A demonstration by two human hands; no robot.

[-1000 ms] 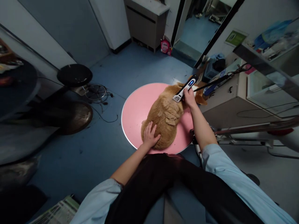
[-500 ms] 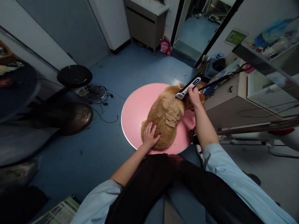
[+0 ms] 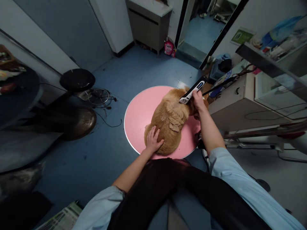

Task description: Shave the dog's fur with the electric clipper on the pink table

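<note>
A tan-furred dog (image 3: 165, 118) sits on a round pink grooming table (image 3: 136, 111) with a white rim, its back towards me. My left hand (image 3: 153, 140) lies on the fur of its rear back, fingers spread. In my right hand (image 3: 198, 99) is a black and white hair clipper (image 3: 192, 91) with a small lit blue display. The clipper's head end touches the fur around the dog's neck and shoulders. Loose tufts of fur stand up mid-back. The dog's head is mostly hidden behind my right hand and the clipper.
A black round stool (image 3: 77, 80) stands left, near a dark round table (image 3: 19, 92). On the right are a grey cabinet (image 3: 227, 99) and a metal arm (image 3: 268, 64). A pink bag (image 3: 169, 48) sits on the blue floor by the doorway.
The clipper and my right hand have shifted very slightly down and to the left along the fur. My left hand stays on the dog's back.
</note>
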